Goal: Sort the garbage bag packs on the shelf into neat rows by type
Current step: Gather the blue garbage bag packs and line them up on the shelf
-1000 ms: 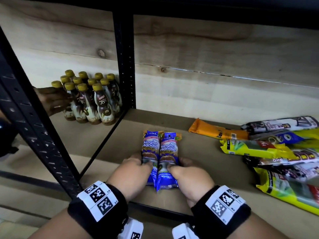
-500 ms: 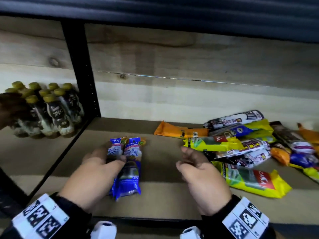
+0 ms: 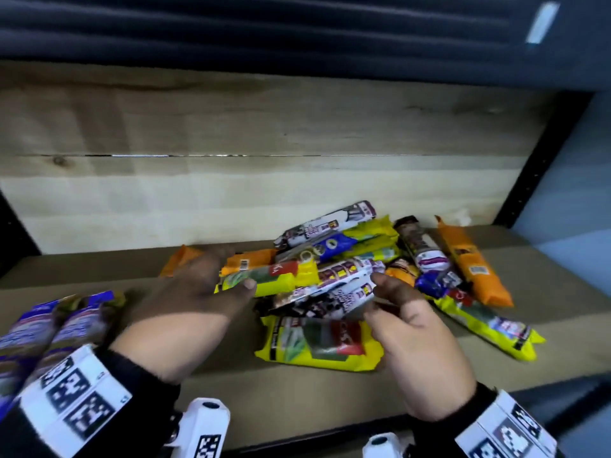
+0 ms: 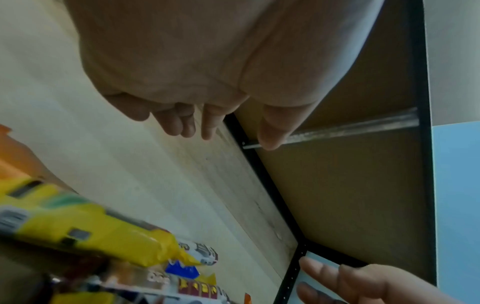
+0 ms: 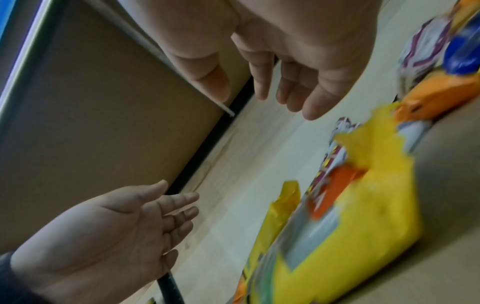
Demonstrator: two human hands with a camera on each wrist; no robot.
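Note:
Two blue packs [image 3: 49, 332] lie side by side at the shelf's left. A jumbled pile fills the middle and right: a flat yellow pack [image 3: 317, 345] in front, a long yellow pack [image 3: 274, 279], a black-and-white pack [image 3: 330, 299], orange packs [image 3: 472, 262] and others. My left hand [image 3: 231, 269] hovers over the pile's left end with its fingers straight, above the long yellow pack [image 4: 91, 230]. My right hand [image 3: 385, 289] reaches the black-and-white pack's right end, fingers loosely bent. The wrist views show the left hand [image 4: 233, 131] and the right hand [image 5: 249, 92] holding nothing.
The shelf board [image 3: 297, 391] has bare room between the blue packs and the pile and along its front edge. A pale wooden back panel [image 3: 231, 193] stands behind. A black upright [image 3: 542, 160] bounds the right side. The dark upper shelf hangs overhead.
The view has swung right, past the bottles. My left hand let go of the blue packs and moved right to the pile. My right hand went further into the pile.

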